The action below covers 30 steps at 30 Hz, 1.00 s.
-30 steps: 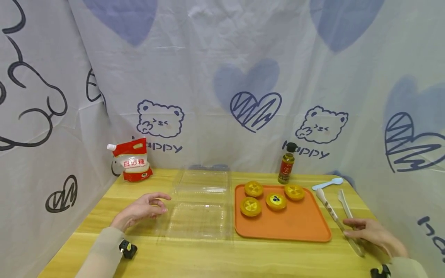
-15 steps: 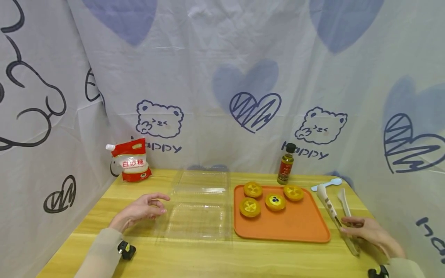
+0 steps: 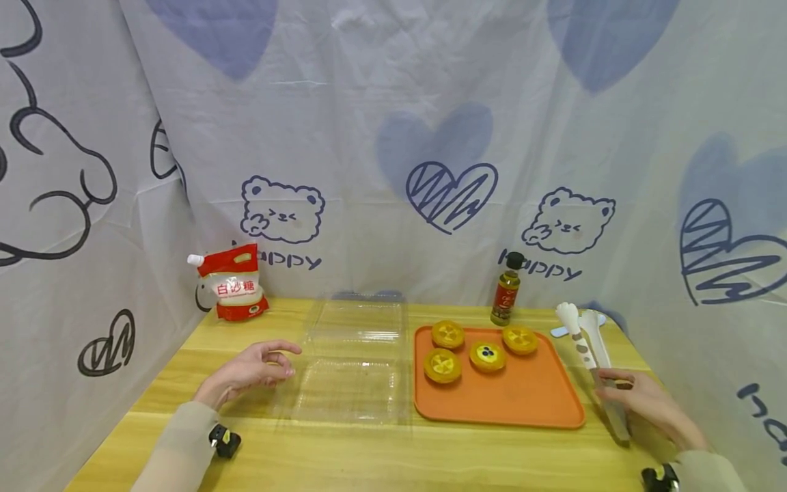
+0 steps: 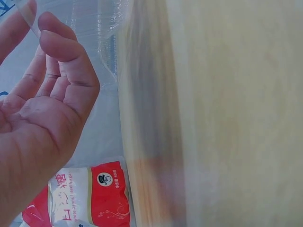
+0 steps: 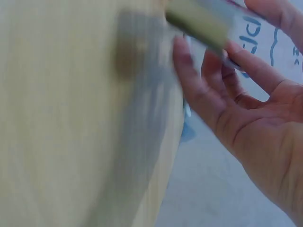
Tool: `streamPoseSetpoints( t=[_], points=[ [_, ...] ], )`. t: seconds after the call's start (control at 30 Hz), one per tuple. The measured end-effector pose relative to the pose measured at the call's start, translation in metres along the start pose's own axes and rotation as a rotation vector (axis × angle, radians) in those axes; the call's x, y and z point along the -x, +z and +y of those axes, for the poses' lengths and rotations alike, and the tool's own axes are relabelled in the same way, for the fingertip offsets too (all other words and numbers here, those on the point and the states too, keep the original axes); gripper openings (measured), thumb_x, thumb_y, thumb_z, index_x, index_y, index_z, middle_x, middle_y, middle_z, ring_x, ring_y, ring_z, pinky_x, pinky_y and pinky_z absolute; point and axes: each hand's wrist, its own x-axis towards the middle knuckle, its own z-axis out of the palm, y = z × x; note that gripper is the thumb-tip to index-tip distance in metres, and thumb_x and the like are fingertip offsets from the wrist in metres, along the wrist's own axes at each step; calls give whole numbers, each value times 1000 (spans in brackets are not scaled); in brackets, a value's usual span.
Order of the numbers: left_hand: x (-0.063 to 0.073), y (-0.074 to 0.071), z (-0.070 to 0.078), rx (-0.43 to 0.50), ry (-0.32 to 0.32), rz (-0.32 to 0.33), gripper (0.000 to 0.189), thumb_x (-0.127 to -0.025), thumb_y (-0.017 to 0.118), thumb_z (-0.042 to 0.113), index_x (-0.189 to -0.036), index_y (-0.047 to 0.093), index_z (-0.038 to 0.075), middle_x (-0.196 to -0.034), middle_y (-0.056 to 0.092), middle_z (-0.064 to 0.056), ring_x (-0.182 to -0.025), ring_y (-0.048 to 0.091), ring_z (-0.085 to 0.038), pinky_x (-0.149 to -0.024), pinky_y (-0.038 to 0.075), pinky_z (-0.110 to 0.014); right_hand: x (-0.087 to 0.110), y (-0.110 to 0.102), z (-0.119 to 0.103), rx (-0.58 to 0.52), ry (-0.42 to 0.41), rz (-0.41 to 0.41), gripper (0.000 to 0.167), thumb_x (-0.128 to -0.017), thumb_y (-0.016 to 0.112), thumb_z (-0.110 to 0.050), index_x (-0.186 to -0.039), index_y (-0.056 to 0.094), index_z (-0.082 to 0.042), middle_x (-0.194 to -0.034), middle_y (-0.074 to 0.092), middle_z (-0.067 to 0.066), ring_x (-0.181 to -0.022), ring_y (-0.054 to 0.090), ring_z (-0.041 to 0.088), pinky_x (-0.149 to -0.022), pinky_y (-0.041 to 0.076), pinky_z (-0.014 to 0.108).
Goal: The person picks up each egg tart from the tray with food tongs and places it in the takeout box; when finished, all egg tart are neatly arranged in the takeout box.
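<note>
Right hand (image 3: 645, 402) pinched the tongs (image 3: 584, 349); left hand (image 3: 253, 370) curved loosely beside the clear box (image 3: 349, 391) — four tarts (image 3: 443, 367) all on the tray (image 3: 516, 402), none yet boxed.

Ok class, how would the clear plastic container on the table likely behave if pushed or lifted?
Probably light and bendy: the clear plastic container looks thin-walled. Pushed, it may slide easily, as its surface appears smooth and glossy. Lifted by one half, the other might flop, since the two halves lie open and look joined.
</note>
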Motion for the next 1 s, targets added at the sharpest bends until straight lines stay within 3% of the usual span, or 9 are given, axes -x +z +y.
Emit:
streamPoseSetpoints(
  t=[0.23, 0.37, 0.43, 0.57, 0.67, 0.77, 0.87, 0.93, 1.0],
  points=[
    [0, -1, 1, 3, 4, -2, 59, -91, 68, 10, -140, 40, -5, -95, 58, -6, -73, 53, -14, -61, 47, -24, -5, 10, -10, 6, -58, 66, 65, -91, 70, -32, -139, 48, 6, -133, 57, 26, -91, 54, -2, -73, 53, 20],
    [0, -1, 2, 3, 4, -1, 59, -91, 68, 10, -140, 40, -5, -95, 59, -6, -73, 52, -14, -61, 47, -23, -7, 15, -14, 16, -55, 80, 67, -91, 70, -36, -139, 49, 6, -135, 55, 26, -95, 54, 6, -72, 53, 21],
    [0, -1, 2, 3, 1, 3, 59, -91, 69, 10, -140, 40, -5, -95, 59, -5, -72, 53, -14, -61, 47, -23, -8, 17, -16, 46, -86, 102, 62, -93, 67, -36, -138, 51, 5, -135, 53, 28, -102, 56, 17, -72, 51, 21],
    [0, -1, 3, 2, -3, 10, 59, -91, 69, 10, -140, 41, -5, -95, 59, -5, -72, 53, -14, -61, 48, -23, -10, 20, -20, 151, -164, 149, 55, -97, 60, -37, -134, 55, 4, -134, 50, 31, -117, 53, 43, -90, 54, 44],
    [1, 0, 3, 2, -1, 14, 60, -90, 69, 10, -140, 41, -5, -95, 60, -5, -72, 53, -14, -61, 48, -23, -9, 22, -26, 177, -177, 148, 55, -99, 57, -38, -134, 55, 5, -133, 51, 31, -110, 56, 45, -85, 53, 52],
    [0, 0, 3, 1, 5, 15, 61, -89, 70, 11, -140, 41, -5, -96, 60, -5, -72, 53, -14, -62, 48, -23, -8, 23, -29, 209, -176, 155, 56, -100, 54, -40, -133, 56, 5, -132, 52, 30, -102, 59, 39, -77, 54, 45],
    [0, 1, 2, 6, 5, 14, 62, -88, 71, 12, -140, 41, -5, -96, 60, -5, -73, 54, -14, -62, 48, -23, -7, 25, -28, 227, -214, 174, 53, -99, 56, -37, -129, 58, 7, -129, 55, 31, -103, 59, 43, -82, 54, 55],
    [0, 1, 1, 11, 8, 13, 62, -88, 72, 11, -140, 41, -6, -95, 60, -5, -73, 54, -14, -62, 48, -23, -8, 26, -27, 262, -255, 197, 49, -99, 58, -34, -126, 61, 7, -125, 58, 31, -112, 56, 48, -90, 48, 64],
    [0, 2, 0, 14, 12, 12, 63, -88, 72, 11, -140, 41, -6, -95, 60, -5, -73, 54, -14, -62, 48, -23, -8, 28, -25, 265, -271, 197, 47, -98, 59, -32, -125, 62, 7, -124, 58, 31, -113, 55, 50, -92, 46, 66]
  ],
)
